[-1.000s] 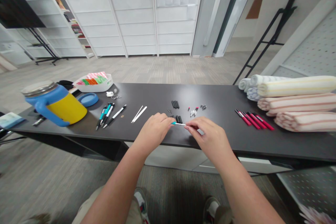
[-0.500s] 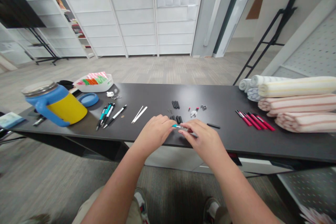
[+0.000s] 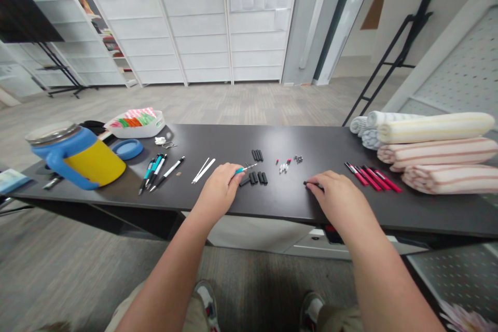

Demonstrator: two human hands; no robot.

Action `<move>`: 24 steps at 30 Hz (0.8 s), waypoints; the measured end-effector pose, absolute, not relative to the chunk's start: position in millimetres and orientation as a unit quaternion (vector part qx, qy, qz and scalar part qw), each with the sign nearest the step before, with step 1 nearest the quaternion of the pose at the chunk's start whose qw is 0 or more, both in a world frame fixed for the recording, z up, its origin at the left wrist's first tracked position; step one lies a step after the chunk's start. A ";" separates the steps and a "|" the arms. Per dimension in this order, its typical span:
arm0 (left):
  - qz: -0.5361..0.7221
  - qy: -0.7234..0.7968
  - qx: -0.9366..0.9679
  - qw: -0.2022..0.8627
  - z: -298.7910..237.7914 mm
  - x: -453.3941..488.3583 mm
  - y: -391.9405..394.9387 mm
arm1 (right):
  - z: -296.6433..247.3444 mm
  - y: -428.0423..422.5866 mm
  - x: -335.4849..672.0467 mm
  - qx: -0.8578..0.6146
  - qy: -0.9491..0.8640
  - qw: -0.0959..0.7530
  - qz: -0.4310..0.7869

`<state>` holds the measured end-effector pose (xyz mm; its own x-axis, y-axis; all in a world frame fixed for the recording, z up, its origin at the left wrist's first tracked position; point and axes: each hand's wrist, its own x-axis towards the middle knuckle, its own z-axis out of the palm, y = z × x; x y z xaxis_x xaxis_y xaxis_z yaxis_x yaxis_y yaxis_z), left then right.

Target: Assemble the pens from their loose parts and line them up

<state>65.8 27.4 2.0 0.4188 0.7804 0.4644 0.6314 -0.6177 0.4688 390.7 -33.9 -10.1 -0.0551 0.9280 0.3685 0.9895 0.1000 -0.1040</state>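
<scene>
Head view, left grip (image 3: 220,184) pinching teal pen part (image 3: 240,170), right grip (image 3: 336,195) pinching likely black tube (image 3: 306,183)

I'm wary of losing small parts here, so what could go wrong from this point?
The loose white pieces on the dark table might scatter if brushed. The thin black piece in the right hand could roll away if dropped. The blue pen part in the left hand might slip too.
</scene>
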 end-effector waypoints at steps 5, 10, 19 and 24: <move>0.335 0.421 0.835 0.117 3.7 64.9 27.9 | -4.3 -34.2 375.3 -0.674 -0.710 0.199 -0.053; 0.254 0.396 0.881 0.053 2.5 69.8 24.4 | -0.8 -37.4 344.8 -0.610 -0.720 0.325 0.063; 0.193 0.386 0.902 0.014 7.0 73.7 16.7 | -3.8 -36.3 316.0 -0.534 -0.720 0.419 0.142; 0.180 0.394 0.901 0.011 8.8 75.0 16.5 | -13.3 -30.8 322.8 -0.560 -0.590 0.506 0.285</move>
<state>75.0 16.5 8.8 0.6249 0.7142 0.3154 0.7063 -0.6893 0.1614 322.8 -30.8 -13.3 0.1410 0.9500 0.2787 0.3732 0.2097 -0.9037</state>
